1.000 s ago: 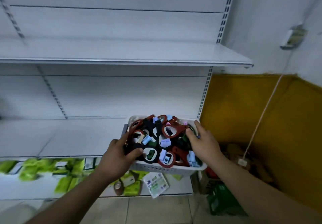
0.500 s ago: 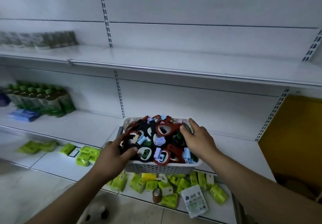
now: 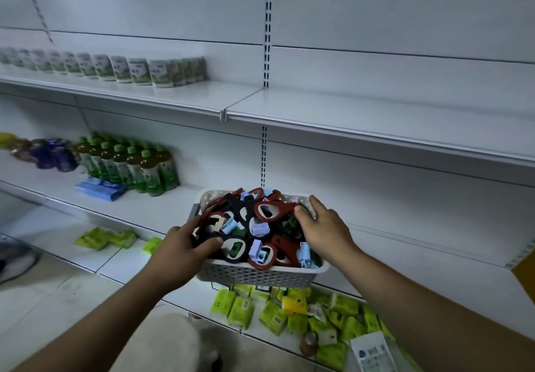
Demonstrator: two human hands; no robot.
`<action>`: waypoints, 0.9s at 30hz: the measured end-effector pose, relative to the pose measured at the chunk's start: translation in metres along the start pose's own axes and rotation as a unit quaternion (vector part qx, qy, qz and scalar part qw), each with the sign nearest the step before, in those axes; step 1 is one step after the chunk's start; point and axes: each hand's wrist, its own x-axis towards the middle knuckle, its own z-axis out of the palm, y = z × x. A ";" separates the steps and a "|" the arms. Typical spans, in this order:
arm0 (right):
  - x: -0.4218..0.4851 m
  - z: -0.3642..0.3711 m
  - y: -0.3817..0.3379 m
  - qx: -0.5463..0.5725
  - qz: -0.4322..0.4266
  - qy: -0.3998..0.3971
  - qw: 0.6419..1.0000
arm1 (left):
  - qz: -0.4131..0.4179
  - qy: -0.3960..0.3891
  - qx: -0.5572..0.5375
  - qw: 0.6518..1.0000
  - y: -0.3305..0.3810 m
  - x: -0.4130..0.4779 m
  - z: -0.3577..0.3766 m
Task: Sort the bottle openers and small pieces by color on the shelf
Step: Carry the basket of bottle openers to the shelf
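Observation:
A white perforated basket is held in front of the middle shelf. It is heaped with red bottle openers, black bottle openers and small pale blue and lilac pieces. My left hand grips the basket's left rim, thumb lying over the openers. My right hand holds the right rim, with its fingers spread over the heap. The basket's underside is hidden.
Green-capped bottles and a blue box stand on the middle shelf at left. A row of labelled cans lines the upper shelf. Green packets litter the bottom shelf below the basket.
The view has swung left along the shelving; the yellow wall has nearly left the frame and stocked shelves have come in. Both hands keep the same hold on the basket.

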 end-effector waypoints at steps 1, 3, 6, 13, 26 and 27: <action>0.003 0.005 -0.004 -0.001 -0.001 -0.005 1.000 | -0.005 0.002 -0.002 1.000 -0.003 0.002 -0.003; 0.017 0.021 -0.012 -0.007 -0.007 -0.013 1.000 | -0.018 0.005 -0.007 1.000 -0.016 0.015 -0.011; 0.042 0.042 -0.020 -0.011 -0.009 -0.026 1.000 | -0.025 0.008 0.004 1.000 -0.030 0.037 -0.015; 0.113 0.088 -0.022 -0.006 -0.003 -0.054 0.999 | -0.063 -0.007 0.001 0.998 -0.053 0.096 -0.017; 0.156 0.155 -0.072 -0.013 0.045 -0.016 0.999 | -0.022 -0.066 -0.020 0.997 -0.121 0.189 -0.059; 0.153 0.164 -0.078 -0.013 0.055 -0.011 0.998 | -0.016 -0.071 -0.021 0.997 -0.130 0.194 -0.066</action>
